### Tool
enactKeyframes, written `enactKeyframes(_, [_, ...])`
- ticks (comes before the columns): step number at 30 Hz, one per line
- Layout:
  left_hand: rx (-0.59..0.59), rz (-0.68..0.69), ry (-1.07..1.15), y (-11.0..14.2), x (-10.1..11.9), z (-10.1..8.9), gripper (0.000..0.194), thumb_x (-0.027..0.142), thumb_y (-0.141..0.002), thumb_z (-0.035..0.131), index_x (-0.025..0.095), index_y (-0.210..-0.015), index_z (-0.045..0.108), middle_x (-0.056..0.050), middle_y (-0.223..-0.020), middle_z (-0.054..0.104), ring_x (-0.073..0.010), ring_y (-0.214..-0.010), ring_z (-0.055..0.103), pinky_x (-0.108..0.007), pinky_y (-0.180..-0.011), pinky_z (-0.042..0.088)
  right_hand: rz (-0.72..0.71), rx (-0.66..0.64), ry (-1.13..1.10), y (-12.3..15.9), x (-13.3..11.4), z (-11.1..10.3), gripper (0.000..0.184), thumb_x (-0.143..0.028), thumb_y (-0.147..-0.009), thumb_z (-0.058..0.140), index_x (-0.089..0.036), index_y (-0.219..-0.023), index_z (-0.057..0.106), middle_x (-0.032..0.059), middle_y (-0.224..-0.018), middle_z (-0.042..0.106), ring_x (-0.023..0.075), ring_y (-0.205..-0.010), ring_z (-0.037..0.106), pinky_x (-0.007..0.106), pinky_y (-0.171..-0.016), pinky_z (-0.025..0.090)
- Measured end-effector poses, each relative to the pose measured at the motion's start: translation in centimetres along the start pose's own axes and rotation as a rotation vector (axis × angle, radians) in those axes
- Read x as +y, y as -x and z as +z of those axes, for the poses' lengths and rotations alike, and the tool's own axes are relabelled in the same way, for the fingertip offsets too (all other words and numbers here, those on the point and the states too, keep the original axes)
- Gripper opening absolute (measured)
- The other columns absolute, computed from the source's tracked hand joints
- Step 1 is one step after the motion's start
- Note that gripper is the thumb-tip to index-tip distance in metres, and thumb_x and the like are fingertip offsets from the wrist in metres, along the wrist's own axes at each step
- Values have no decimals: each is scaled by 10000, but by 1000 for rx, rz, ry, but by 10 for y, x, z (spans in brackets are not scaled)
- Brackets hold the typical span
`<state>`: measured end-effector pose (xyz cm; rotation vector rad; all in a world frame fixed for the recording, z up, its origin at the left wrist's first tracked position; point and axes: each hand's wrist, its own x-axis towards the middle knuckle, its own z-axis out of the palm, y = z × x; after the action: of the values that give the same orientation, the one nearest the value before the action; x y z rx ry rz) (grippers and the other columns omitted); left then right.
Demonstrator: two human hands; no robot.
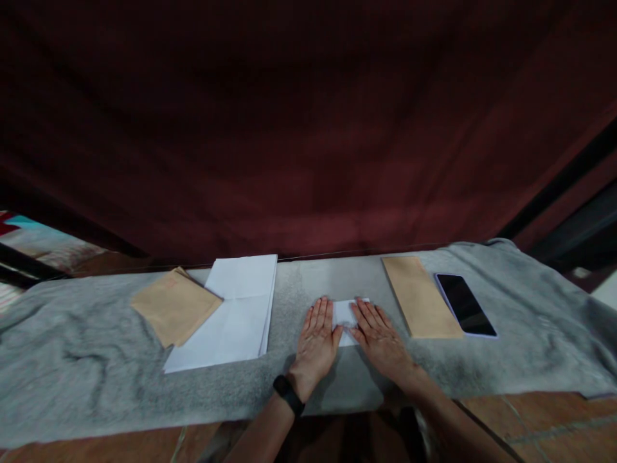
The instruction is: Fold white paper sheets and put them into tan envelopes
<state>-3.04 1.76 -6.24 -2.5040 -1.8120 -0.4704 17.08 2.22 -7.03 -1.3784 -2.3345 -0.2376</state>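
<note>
A small folded white sheet of paper lies on the grey cloth in front of me. My left hand lies flat with fingers stretched out on the paper's left part. My right hand lies flat on its right part, fingers spread. Both hands press down on the paper and hold nothing. A black band sits on my left wrist.
A stack of white sheets lies to the left, with a brown envelope partly on it. To the right lie another brown envelope and a dark phone. A dark red curtain hangs behind.
</note>
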Motion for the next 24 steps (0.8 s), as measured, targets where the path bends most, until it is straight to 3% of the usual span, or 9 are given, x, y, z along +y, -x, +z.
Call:
enactKeyframes(7, [15, -57, -46, 9, -13, -7, 648, 503, -1044, 308, 108, -1558, 314, -169, -1596, 382, -272, -1506, 298, -490, -1210, 327, 35, -18, 10, 1, -1, -1, 568, -360, -1053, 396, -148, -1574, 315, 136, -1597, 380, 253, -1472, 368, 451, -1207, 310])
enactKeyframes(17, [-2, -68, -151, 9, -12, -11, 661, 519, -1041, 320, 83, -1537, 357, -170, -1588, 393, -277, -1500, 313, -484, -1206, 341, 43, 13, 47, 3, 0, 6, 601, -392, -1045, 430, -153, -1581, 301, 140, -1608, 360, 254, -1473, 363, 443, -1200, 323])
enactKeyframes(21, [24, -75, -160, 8, -3, -15, 601, 441, -1048, 338, 67, -1517, 377, -180, -1590, 385, -287, -1499, 312, -501, -1211, 336, 43, 0, 55, 2, 0, 5, 595, -394, -1042, 435, -147, -1572, 323, 142, -1607, 359, 257, -1468, 372, 441, -1194, 335])
enactKeyframes(24, [26, 21, -122, 11, 14, -16, 544, 327, -1042, 360, 77, -1526, 356, -150, -1618, 344, -255, -1518, 264, -468, -1229, 319, 32, -3, 72, 2, 0, 4, 566, -374, -1044, 425, -125, -1549, 366, 153, -1601, 367, 267, -1469, 369, 451, -1193, 333])
